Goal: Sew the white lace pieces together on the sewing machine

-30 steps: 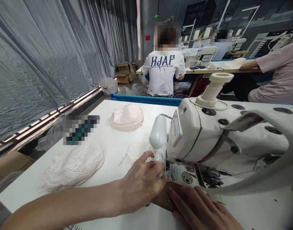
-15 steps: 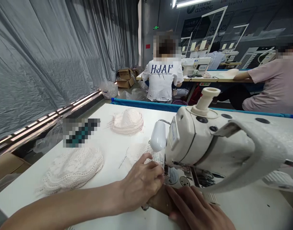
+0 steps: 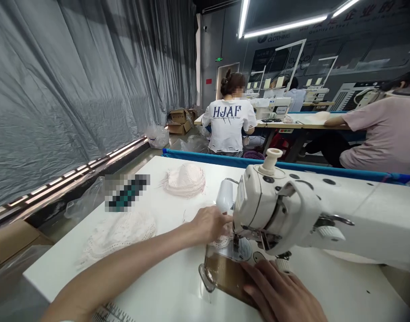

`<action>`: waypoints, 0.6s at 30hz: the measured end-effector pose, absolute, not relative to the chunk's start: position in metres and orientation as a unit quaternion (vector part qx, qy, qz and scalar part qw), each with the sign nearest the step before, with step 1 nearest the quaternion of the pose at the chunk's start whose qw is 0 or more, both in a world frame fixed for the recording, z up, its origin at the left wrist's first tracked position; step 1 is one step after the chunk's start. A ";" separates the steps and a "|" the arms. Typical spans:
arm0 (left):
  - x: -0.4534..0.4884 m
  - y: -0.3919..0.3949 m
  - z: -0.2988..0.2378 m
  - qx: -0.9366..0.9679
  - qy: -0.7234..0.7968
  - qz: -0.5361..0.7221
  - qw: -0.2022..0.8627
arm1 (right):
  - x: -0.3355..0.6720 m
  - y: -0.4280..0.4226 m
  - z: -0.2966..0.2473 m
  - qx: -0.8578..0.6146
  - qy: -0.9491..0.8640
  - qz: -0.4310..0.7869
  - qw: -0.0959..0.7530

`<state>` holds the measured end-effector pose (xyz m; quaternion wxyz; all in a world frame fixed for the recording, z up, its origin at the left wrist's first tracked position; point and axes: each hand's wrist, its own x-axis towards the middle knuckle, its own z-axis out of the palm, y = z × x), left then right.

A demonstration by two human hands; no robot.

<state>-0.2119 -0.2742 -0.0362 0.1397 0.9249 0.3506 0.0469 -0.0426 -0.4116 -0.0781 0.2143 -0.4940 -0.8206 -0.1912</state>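
My left hand (image 3: 209, 223) is beside the needle area of a white sewing machine (image 3: 258, 197). Its fingers are curled, with one reaching toward the machine head; whatever they hold is hidden. Just below that hand, a piece of white lace fabric (image 3: 221, 243) shows by the presser foot (image 3: 236, 243). My right hand (image 3: 281, 288) lies flat, fingers stretched out, over the right side of a brown plate (image 3: 226, 270) in front of the needle. Nothing shows in its grasp.
A pale lace cup-shaped piece (image 3: 184, 180) and a larger lace piece (image 3: 120, 235) lie on the white table (image 3: 171, 273). Left of them is a blurred dark item (image 3: 127, 193). A ruler (image 3: 112, 313) is at the front edge. People sit at machines beyond the blue edging (image 3: 208, 157).
My left hand has moved away from me, toward the back of the needle area, uncovering the brown plate. My right hand stays by the plate. The view has tilted upward.
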 end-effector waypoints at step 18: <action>-0.275 -0.355 0.000 0.891 0.165 0.179 0.383 | -0.051 -0.447 -0.030 -0.561 -0.775 0.195 0.216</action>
